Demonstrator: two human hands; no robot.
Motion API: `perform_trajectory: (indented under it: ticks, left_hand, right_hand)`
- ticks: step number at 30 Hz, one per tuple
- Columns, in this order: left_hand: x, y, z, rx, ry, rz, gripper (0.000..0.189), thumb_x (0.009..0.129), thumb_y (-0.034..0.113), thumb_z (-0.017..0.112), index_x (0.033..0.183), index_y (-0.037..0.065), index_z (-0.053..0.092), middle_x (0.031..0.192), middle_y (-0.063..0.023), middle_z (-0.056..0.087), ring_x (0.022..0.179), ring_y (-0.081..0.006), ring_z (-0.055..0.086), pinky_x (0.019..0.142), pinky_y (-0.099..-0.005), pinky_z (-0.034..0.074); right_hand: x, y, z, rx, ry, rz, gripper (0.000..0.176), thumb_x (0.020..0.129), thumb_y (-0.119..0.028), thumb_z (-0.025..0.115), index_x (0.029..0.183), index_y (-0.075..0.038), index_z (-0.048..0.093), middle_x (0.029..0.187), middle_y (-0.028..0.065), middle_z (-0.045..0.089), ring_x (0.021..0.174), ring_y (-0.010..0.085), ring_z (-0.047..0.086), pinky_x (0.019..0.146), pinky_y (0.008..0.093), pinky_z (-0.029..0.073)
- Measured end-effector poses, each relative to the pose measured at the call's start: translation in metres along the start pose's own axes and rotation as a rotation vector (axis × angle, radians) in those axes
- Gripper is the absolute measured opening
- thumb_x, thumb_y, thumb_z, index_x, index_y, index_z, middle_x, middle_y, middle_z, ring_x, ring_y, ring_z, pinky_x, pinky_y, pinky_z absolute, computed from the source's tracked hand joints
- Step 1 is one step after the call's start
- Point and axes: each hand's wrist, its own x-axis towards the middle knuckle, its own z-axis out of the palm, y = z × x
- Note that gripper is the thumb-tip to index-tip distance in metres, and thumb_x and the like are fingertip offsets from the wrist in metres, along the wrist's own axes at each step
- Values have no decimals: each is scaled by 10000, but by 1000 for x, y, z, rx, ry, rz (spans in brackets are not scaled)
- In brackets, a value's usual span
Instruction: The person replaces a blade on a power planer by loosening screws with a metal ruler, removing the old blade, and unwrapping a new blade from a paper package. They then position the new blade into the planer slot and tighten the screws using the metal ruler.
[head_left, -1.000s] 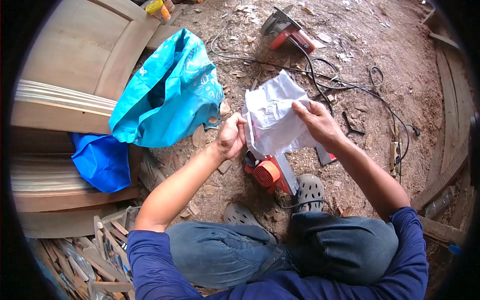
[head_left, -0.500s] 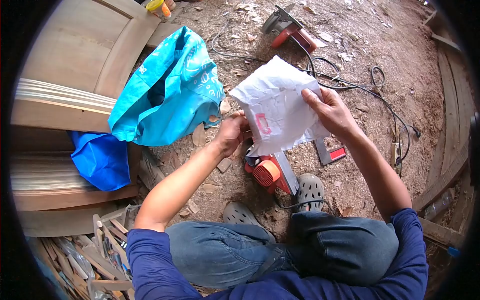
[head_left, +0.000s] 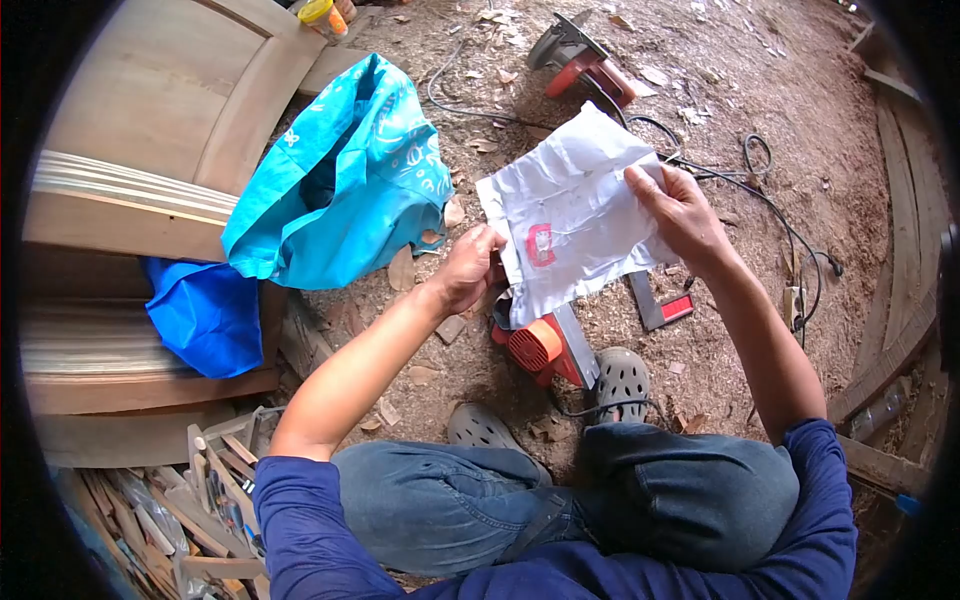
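Observation:
Between my two hands is a wrinkled white bag point(head_left: 580, 205) of cloth or paper, with a red mark near its lower left part. The fingers of my left hand point(head_left: 470, 268) are closed on its left edge. My right hand point(head_left: 685, 215) pinches the right edge, thumb on top. Below the bag, an orange-red power tool point(head_left: 540, 345), possibly an electric planer, lies on the ground, partly covered by the bag. Close to its right rests a metal square point(head_left: 655, 305) with a red inset.
A turquoise patterned bag point(head_left: 340, 190) and a blue cloth point(head_left: 210, 315) hang by stacked wooden panels point(head_left: 130, 215) at left. A red circular saw point(head_left: 590, 75) lies ahead, its black cable point(head_left: 770, 205) looping right. Scrap wood point(head_left: 190, 510) is piled lower left; sawdust and leaves cover the ground.
The white bag has gone from puffed out to flatter and more stretched. Both hands have shifted slightly to the right, and its red mark shows more fully.

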Motion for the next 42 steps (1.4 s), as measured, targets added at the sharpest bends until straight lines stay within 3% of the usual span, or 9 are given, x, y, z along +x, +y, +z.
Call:
perform_trajectory:
  ticks: [5,9,11,16,20,24,31,37,42]
  left_hand:
    - [-4,0,6,69,182,35,227,1034,148,471,1213,61,580,1169,-63,680,1056,-187,687,921,-394,585]
    - [12,-9,-22,-305,-54,29,353,997,89,454,1310,-28,565,1255,-127,686,1174,-231,670,1019,-396,554]
    - [-10,16,10,-306,-97,-28,353,1004,129,468,1286,-45,592,1251,-117,701,1162,-220,679,994,-390,554]
    - [6,-9,-23,-4,-9,14,209,1041,199,503,1146,64,622,1085,-52,695,980,-167,688,907,-364,571]
    - [5,-16,-21,56,198,38,292,1026,196,479,1239,53,620,1154,-87,714,968,-201,707,906,-396,578]
    - [5,-7,-22,-250,7,29,234,992,138,519,1179,41,619,1079,-64,702,990,-218,703,918,-432,567]
    - [2,-8,-9,-1,119,37,208,951,87,561,1136,-6,581,1056,-71,668,997,-205,674,925,-369,552]
    - [-2,-6,-5,102,81,52,337,968,75,505,1305,72,503,1134,-45,617,964,-172,651,840,-371,568]
    - [-7,-4,-9,141,16,50,406,1023,84,447,1428,95,454,1131,-31,604,993,-144,649,852,-366,596]
  right_hand:
    - [-1,1,-6,-53,36,2,360,1097,-319,573,1167,16,685,1007,55,749,883,102,687,812,304,555]
    - [-1,6,-4,1,41,61,365,1092,-327,581,1172,13,686,998,52,748,866,99,685,805,299,556]
    - [0,6,-4,32,47,77,362,1090,-326,585,1175,12,686,994,51,748,858,98,684,799,296,556]
    - [3,-5,-13,31,45,16,351,1088,-324,591,1161,6,684,983,40,744,831,93,682,775,293,554]
    - [4,-8,-19,-15,54,-3,354,1085,-324,597,1166,9,685,988,46,746,841,96,680,782,298,553]
    - [2,-7,-19,-28,82,7,354,1077,-323,613,1176,9,687,999,48,747,853,100,681,794,303,552]
    - [3,-3,-28,-38,64,33,347,1073,-321,621,1173,4,692,1007,39,744,869,102,684,807,296,550]
    - [6,-2,-45,-66,59,47,379,1059,-345,635,1184,8,691,1015,55,746,864,111,691,802,299,556]
    - [19,26,-75,-267,115,238,444,1011,-371,688,1224,19,675,1038,123,749,863,149,707,776,312,570]
